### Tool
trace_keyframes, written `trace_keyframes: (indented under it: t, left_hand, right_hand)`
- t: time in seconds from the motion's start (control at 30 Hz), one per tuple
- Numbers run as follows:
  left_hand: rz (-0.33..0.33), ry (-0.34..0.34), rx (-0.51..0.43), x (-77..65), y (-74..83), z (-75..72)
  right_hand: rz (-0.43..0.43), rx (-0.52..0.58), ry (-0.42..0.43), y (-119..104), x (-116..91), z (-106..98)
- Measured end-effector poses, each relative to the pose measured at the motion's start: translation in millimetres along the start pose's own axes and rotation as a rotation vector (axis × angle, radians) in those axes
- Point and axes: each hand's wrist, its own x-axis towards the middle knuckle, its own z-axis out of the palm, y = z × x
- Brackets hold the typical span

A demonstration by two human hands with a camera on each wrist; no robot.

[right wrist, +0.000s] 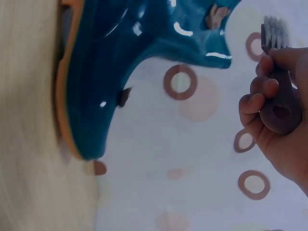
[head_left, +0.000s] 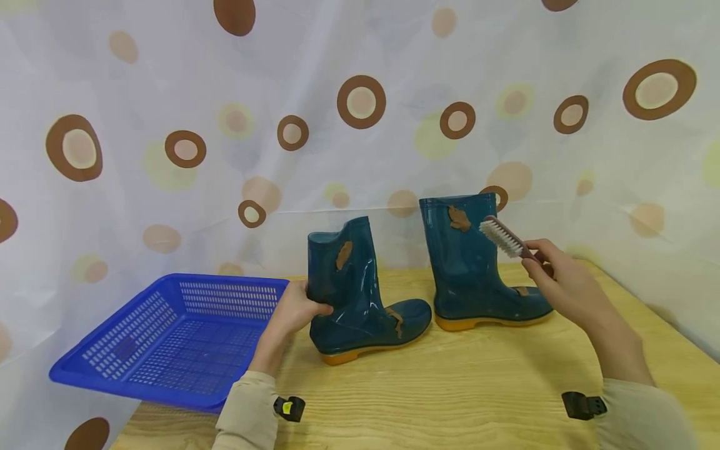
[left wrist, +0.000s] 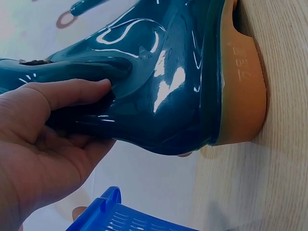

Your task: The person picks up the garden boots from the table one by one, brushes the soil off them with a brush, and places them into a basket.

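Note:
A dark teal rubber boot (head_left: pixel 354 319) with an orange sole stands at the middle of the table, brown smears on its shaft and toe. My left hand (head_left: pixel 296 308) grips the back of its shaft; the left wrist view shows the thumb pressed into the rubber above the heel (left wrist: pixel 243 91). To the right stands the matching boot (head_left: pixel 464 269), also smeared brown on shaft and toe. Raised before that second boot, my right hand (head_left: pixel 562 281) holds a scrubbing brush (head_left: pixel 504 237) by its dark handle (right wrist: pixel 281 108), white bristles facing left and down, apart from the boot.
A blue plastic basket (head_left: pixel 169 390) with slotted walls sits at the left, partly beyond the table's edge. Behind the wooden table (head_left: pixel 427 400) hangs a white curtain (head_left: pixel 315 62) with brown and pale circles.

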Motion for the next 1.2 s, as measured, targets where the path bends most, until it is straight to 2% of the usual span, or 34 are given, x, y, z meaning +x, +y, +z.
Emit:
trace_keyframes:
  t: [0.13, 0.27, 0.63, 0.97, 1.2]
  left_hand:
    - [-0.001, 0.025, -0.013, -0.7, -1.9, -3.1]
    - [0.009, 0.019, -0.02, -1.0, -2.4, -4.1]
    - [0.008, 0.016, -0.034, -3.2, -1.4, -7.5]
    - [0.021, -0.023, -0.063, -0.2, -2.9, -1.7]
    - [0.012, -0.028, -0.057, 3.8, -3.0, -1.8]
  right_hand:
    - [-0.032, 0.032, 0.01, -20.6, 9.9, 2.6]
    - [-0.054, 0.04, -0.004, -32.3, 14.1, 5.5]
    - [-0.092, -0.021, 0.017, -37.1, 17.7, 16.7]
    - [-0.159, 0.004, 0.023, -43.6, 16.7, 24.8]
    - [-0.162, 0.02, 0.009, -51.0, 18.2, 32.4]
